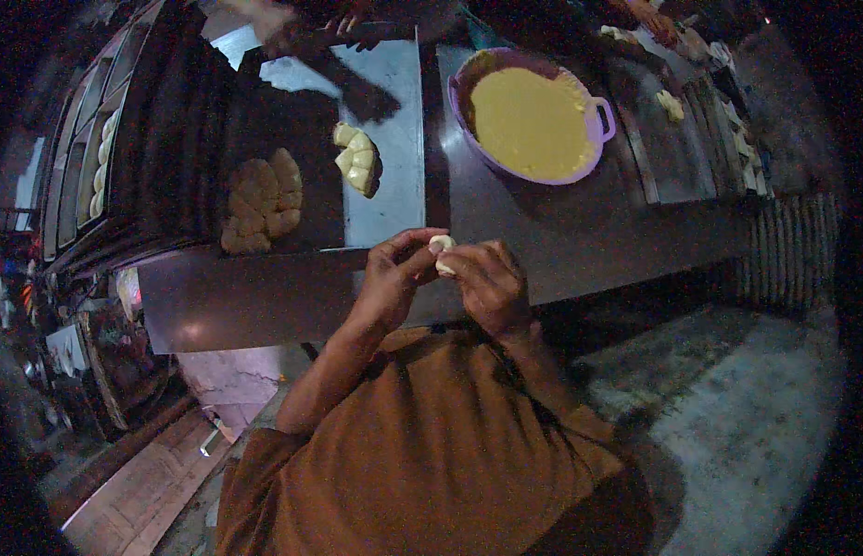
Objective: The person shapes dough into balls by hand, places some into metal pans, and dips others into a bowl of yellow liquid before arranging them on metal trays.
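Note:
My left hand (399,269) and my right hand (487,292) meet at the near edge of the table, pinching a small pale piece of dough (442,243) between fingers and thumbs. Beyond them, a curved cluster of shaped pale dough (355,156) lies on a light board (385,222), and a darker cluster of similar shapes (260,204) sits on a dark surface to its left. A lilac tub with a handle (600,130), holding a yellow mixture (526,120), stands to the upper right.
Dark trays (139,130) are stacked at the left, some holding dough. Another person's hands (269,28) are at the top left, and a further hand (659,28) is at the top right near trays (677,181). The steel tabletop (598,246) spans the middle.

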`<act>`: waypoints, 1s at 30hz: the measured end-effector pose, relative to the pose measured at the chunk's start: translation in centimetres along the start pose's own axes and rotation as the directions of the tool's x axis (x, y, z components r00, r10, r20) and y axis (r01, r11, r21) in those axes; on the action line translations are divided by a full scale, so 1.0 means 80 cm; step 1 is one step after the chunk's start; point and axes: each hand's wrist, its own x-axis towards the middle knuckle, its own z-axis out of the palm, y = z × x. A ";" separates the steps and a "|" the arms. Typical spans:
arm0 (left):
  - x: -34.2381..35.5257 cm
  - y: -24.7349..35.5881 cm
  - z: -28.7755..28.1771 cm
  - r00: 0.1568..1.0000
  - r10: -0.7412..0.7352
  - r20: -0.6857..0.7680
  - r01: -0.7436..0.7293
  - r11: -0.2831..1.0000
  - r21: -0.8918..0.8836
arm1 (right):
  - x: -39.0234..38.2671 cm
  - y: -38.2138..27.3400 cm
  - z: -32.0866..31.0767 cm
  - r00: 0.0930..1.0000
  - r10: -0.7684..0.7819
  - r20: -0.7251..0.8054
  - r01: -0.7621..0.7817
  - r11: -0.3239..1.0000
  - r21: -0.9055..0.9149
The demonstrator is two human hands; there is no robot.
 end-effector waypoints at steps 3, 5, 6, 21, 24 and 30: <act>-0.012 0.002 0.007 0.991 0.098 0.089 -0.107 0.990 0.096 | -0.007 0.010 0.006 0.997 0.071 0.002 -0.071 0.997 -0.005; -0.015 -0.001 0.006 0.993 0.078 0.091 -0.083 0.995 0.060 | -0.012 0.010 0.009 0.974 0.223 -0.025 -0.219 0.970 0.105; -0.016 -0.003 0.005 0.994 0.071 0.088 -0.075 0.996 0.045 | -0.005 -0.003 0.005 0.937 0.348 -0.021 -0.337 0.919 0.204; -0.014 -0.041 0.010 0.991 0.134 0.006 -0.130 0.950 0.285 | -0.024 0.037 -0.004 0.780 0.504 0.371 -0.625 0.614 0.482; -0.010 -0.049 0.016 0.961 0.276 -0.029 -0.268 0.949 0.164 | -0.024 0.032 -0.006 0.726 0.557 0.404 -0.687 0.563 0.460; -0.010 -0.028 0.016 0.990 0.129 0.053 -0.126 0.990 -0.060 | -0.030 0.036 -0.002 0.631 0.607 0.483 -0.763 0.373 0.528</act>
